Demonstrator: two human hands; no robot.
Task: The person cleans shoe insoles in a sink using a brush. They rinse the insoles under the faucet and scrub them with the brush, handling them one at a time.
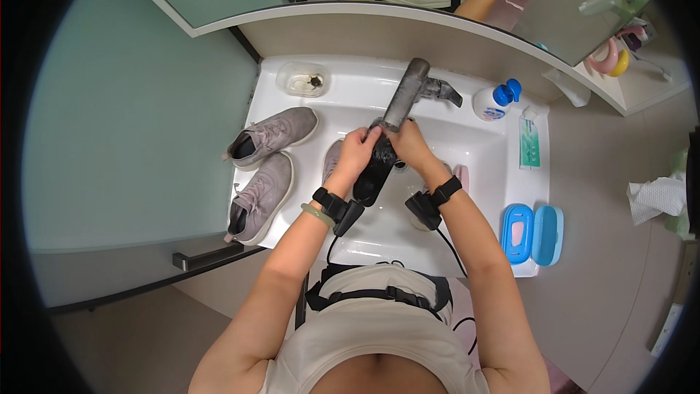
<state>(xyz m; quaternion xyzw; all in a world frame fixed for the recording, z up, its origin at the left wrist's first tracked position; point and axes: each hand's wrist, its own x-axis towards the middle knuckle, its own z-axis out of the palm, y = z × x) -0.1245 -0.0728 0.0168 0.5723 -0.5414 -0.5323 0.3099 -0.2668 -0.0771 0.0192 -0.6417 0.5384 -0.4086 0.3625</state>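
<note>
My left hand is closed on the left edge of a long black, wet, shiny piece shaped like a shoe insole, thumb on top. My right hand grips its upper right side, with some fingers hidden behind it. The insole's upper end lies just under the spout of the grey faucet, and its rounded lower end points toward me. Below my left hand, part of a grey shoe shows inside the white sink. My right forearm partly covers a pale pink thing in the basin.
Two grey-mauve shoes rest on the left rim. A clear soap dish sits at the back left; a white bottle with blue pump and green-white packet are at right. An opened blue soap box lies at the front right corner.
</note>
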